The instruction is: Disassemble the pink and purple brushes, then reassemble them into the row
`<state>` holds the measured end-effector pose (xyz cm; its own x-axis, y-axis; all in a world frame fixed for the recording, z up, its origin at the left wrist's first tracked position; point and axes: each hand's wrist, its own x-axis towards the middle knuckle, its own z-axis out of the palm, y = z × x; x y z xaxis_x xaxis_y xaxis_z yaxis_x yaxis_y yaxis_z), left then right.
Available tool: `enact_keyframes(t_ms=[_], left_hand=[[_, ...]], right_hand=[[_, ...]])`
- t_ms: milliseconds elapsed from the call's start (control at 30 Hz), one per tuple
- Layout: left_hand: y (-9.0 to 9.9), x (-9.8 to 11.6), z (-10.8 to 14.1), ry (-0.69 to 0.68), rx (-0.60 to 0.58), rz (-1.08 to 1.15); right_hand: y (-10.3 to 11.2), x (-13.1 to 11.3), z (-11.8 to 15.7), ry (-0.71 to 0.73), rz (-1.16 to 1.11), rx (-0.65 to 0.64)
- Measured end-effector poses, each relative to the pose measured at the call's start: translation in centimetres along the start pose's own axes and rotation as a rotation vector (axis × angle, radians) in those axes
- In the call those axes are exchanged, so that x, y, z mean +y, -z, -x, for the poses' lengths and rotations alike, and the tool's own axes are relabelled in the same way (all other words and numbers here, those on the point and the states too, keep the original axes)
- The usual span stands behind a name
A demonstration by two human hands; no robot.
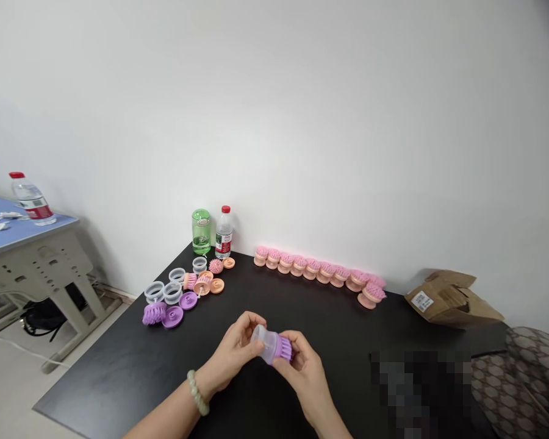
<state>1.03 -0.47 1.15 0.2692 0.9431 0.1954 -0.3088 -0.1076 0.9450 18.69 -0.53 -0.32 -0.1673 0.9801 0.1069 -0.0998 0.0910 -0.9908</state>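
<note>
Over the front middle of the black table, my left hand grips a clear plastic cup-like container. My right hand has its fingers around a purple bristled brush head at the container's right end. The two parts touch and lie tilted on their side between my hands. Left of them are loose parts: clear rings, a purple brush head, purple discs, a pink brush head and orange discs.
Pink-bristled brushes stand in a row along the wall. A green bottle and a water bottle stand in the back left corner. An opened cardboard box and patterned fabric are at right. A blue desk stands at left.
</note>
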Motion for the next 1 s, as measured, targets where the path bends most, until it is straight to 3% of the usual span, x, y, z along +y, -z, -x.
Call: enact_keyframes(t_ms=[133,267,367,500,700,900,1000], left_hand=[[0.1,0.3,-0.1,0.078,-0.011,0.017],[0.5,0.8,0.0,0.027,-0.102,0.137],[0.7,0.8,0.1,0.008,-0.069,0.188],[0.7,0.7,0.0,0.061,0.044,0.024],[0.9,1.3,-0.1,-0.050,-0.066,0.020],[0.8,0.3,-0.3,0.120,0.036,-0.054],[0.6,0.0,-0.4,0.068,0.033,-0.191]], right_hand=[[0.3,0.4,-0.3,0.027,0.026,0.023],[0.4,0.4,-0.3,0.022,0.039,0.037],[0.3,0.3,-0.1,0.034,0.041,0.037],[0.2,0.5,-0.1,0.052,0.055,0.037],[0.9,1.3,-0.4,0.069,0.072,0.117],[1.0,1.8,-0.5,0.088,0.148,0.143],[1.0,1.7,-0.6,0.041,0.111,0.162]])
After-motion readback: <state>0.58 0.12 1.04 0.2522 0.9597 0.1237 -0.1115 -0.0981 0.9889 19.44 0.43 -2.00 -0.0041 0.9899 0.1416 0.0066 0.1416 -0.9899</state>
